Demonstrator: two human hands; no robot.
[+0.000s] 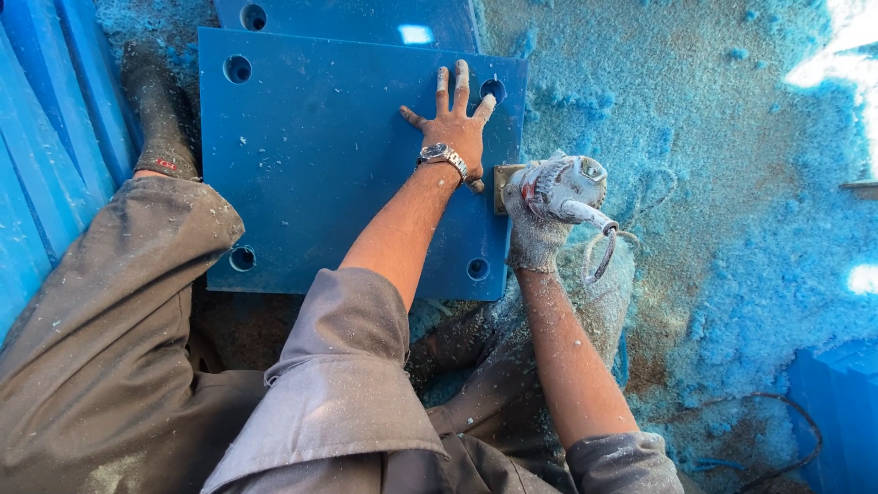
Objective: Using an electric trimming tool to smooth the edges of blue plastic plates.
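Left hand point(457, 123) flat, fingers spread on blue panel point(320, 155) | right hand point(530, 215) clenched around power tool point(572, 183)

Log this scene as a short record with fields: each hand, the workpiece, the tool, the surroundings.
left hand: left hand bare, wristwatch on the wrist, fingers spread flat on the blue panel
right hand: right hand in a dusty work glove, gripping the power tool
workpiece: flat blue panel with round holes near its corners, lying on another blue panel
tool: grey handheld power tool held at the panel's right edge
surroundings: blue shavings cover the ground; boot beside the panel's left edge
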